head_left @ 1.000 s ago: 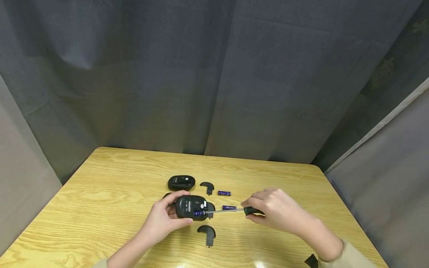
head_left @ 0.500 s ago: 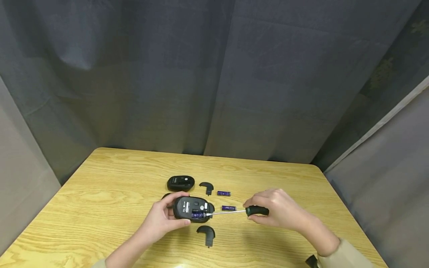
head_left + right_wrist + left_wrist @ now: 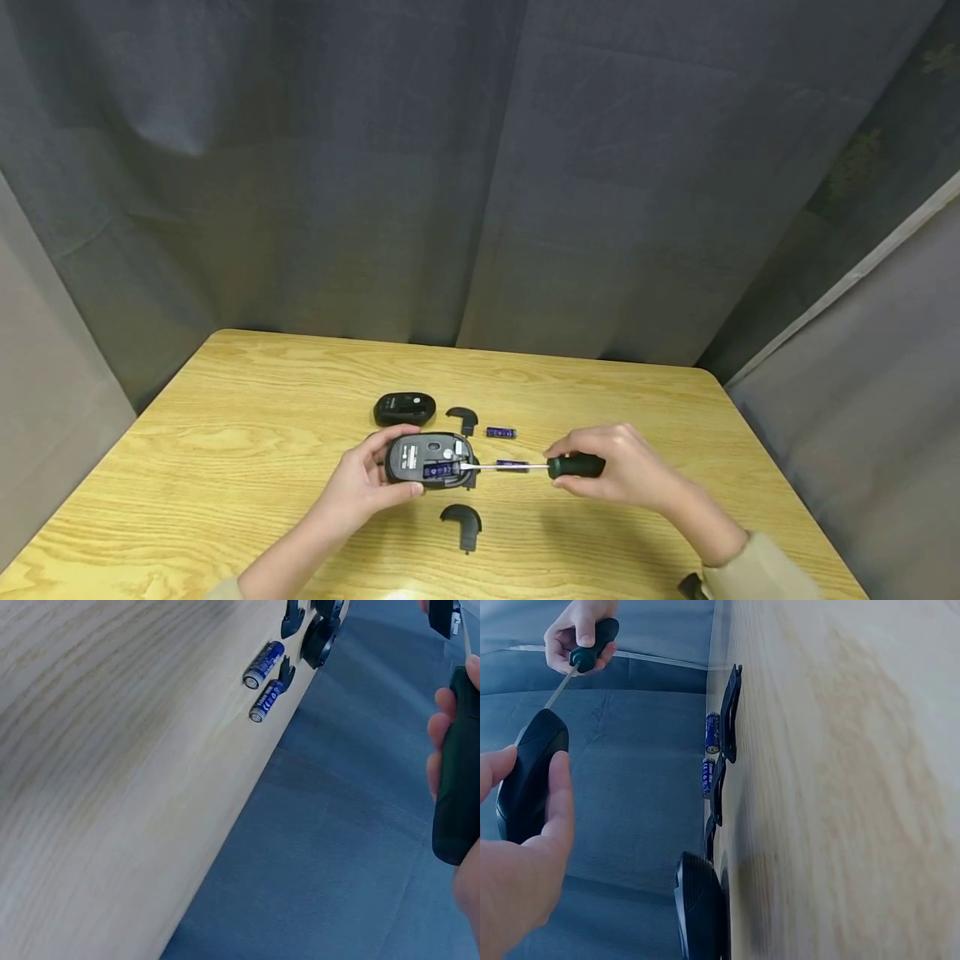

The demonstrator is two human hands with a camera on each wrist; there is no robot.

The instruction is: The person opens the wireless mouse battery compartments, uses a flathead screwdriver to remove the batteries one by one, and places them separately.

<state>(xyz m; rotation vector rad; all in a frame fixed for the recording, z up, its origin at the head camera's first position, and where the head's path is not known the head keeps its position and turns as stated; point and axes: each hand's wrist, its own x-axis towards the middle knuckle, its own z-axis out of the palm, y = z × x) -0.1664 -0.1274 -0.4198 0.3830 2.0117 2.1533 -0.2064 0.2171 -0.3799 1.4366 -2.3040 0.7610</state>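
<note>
My left hand grips a black computer mouse by its sides, underside turned up, above the table. A purple-blue battery sits in the mouse's uncovered compartment, its right end slightly raised and askew. My right hand holds a screwdriver by its dark green handle. The metal shaft points left, and its tip is at the battery's right end. In the left wrist view the thumb and fingers pinch the mouse from both sides, and the screwdriver reaches its far end.
A second mouse lies upside down on the wooden table. Curved black battery covers lie in a column to the right of the mice. Two loose batteries rest beside them. A small dark object lies by the right sleeve.
The mouse has shifted slightly left and its underside tilts more toward view. The battery's right end has lifted. My right hand has moved a little right, showing more handle.
</note>
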